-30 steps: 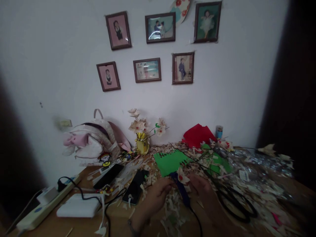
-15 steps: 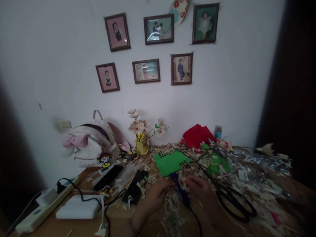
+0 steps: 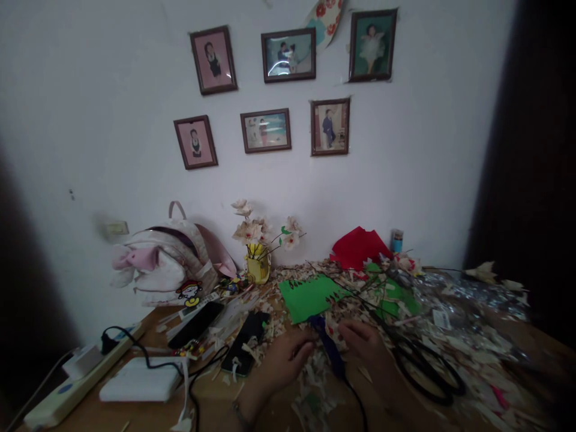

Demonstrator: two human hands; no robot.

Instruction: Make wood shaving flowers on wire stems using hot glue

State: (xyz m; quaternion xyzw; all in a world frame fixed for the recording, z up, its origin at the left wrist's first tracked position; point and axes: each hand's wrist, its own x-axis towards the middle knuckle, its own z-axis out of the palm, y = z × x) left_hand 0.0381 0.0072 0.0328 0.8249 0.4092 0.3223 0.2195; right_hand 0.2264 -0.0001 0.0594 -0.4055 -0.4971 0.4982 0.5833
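A blue hand tool [image 3: 330, 351] with a black cord, shaped like a slim glue gun, slants between my hands. My right hand [image 3: 366, 345] is just right of it, thumb and fingers pinched at a small pale craft flower [image 3: 332, 329] with a red centre, partly hidden by the tool and dim light. My left hand [image 3: 285, 357] is on the tool's left side, fingers curled and thumb close to them; whatever it pinches is hidden. Beyond the hands lies a green sheet [image 3: 303, 300] with small dark-tipped pieces along its edges.
Pale scraps cover much of the table. To the left are phones [image 3: 243, 348], a white power bank [image 3: 139, 381], a power strip [image 3: 63, 399] and a backpack [image 3: 171, 264]. Scissors with black handles [image 3: 427, 372] lie right. Behind stand a yellow vase [image 3: 258, 267] of flowers and red sheet [image 3: 360, 249].
My left hand has drawn slightly back from the blue tool, its thumb now showing more clearly. My right hand has barely moved.
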